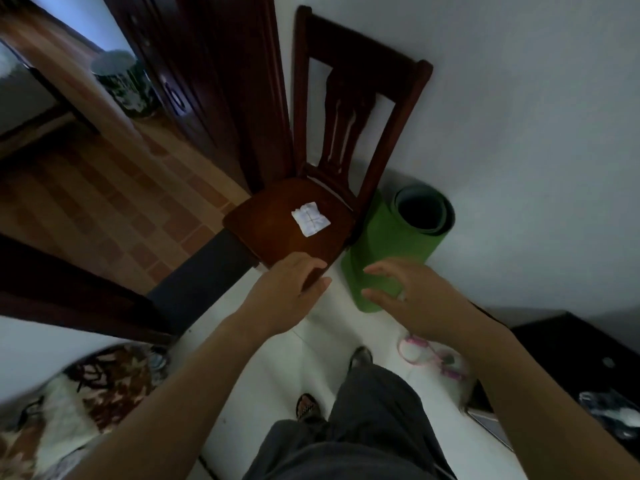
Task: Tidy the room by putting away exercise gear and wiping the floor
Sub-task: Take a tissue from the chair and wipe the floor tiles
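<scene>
A rolled green exercise mat (391,237) stands upright on the white floor against the wall, just right of a dark wooden chair (277,220). A folded white cloth (310,218) lies on the chair seat. My left hand (291,289) hovers over the seat's front corner with relaxed fingers and holds nothing. In front of the mat's lower part, my right hand (408,296) is spread, fingers loosely curved, apart from the mat as far as I can tell. A pink skipping rope (420,355) lies on the floor below my right forearm.
A dark wooden door and frame (221,81) stand left of the chair, with tiled floor (104,202) and a round stool (121,84) beyond. Low dark furniture (581,355) sits at the right. A patterned blanket (69,403) lies at lower left. My legs and feet (346,410) stand on the white floor.
</scene>
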Motion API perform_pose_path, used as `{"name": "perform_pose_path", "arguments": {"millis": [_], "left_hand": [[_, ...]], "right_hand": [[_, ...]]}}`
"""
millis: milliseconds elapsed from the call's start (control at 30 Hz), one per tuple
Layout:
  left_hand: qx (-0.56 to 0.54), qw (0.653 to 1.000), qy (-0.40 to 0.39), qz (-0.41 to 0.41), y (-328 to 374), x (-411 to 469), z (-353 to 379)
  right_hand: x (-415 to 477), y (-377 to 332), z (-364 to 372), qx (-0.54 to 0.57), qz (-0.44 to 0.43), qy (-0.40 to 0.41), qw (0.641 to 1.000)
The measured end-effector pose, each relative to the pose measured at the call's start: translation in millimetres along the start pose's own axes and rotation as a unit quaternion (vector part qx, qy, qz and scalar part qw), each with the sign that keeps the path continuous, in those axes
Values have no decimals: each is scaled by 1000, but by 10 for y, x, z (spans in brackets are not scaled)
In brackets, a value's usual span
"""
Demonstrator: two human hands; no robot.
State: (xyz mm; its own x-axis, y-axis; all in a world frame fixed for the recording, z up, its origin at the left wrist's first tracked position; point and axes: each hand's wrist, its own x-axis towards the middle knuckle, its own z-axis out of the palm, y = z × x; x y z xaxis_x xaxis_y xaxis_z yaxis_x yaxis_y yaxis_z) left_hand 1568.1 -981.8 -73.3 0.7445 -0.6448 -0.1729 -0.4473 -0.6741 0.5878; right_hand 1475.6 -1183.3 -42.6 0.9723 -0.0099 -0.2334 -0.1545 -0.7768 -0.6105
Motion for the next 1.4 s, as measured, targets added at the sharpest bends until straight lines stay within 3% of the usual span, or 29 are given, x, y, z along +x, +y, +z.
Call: {"name": "perform_pose_path", "arguments": {"millis": [233, 567, 767, 933, 1200, 1400], "left_hand": [[94, 995, -23, -34, -595, 1361, -117], [109, 987, 4, -119, -1720, 2679, 317], [110, 957, -151, -223, -2642, 3140, 953], [95, 950, -120, -271, -3232, 3519, 1433], [84, 940, -128, -304, -3826, 4223, 1845], [128, 954, -98, -254, -4150, 4259, 2168]], "right_hand": [[1569, 661, -1, 3, -20, -65, 998], [3361, 1344, 371, 41, -7, -84, 996], [4283, 2011, 1135, 7, 103, -75, 992], [4827, 2384, 1814, -49, 36, -114, 992], [5557, 2660, 2558, -108, -63, -86, 988], [5772, 2830, 2994, -159, -81, -86, 980]]}}
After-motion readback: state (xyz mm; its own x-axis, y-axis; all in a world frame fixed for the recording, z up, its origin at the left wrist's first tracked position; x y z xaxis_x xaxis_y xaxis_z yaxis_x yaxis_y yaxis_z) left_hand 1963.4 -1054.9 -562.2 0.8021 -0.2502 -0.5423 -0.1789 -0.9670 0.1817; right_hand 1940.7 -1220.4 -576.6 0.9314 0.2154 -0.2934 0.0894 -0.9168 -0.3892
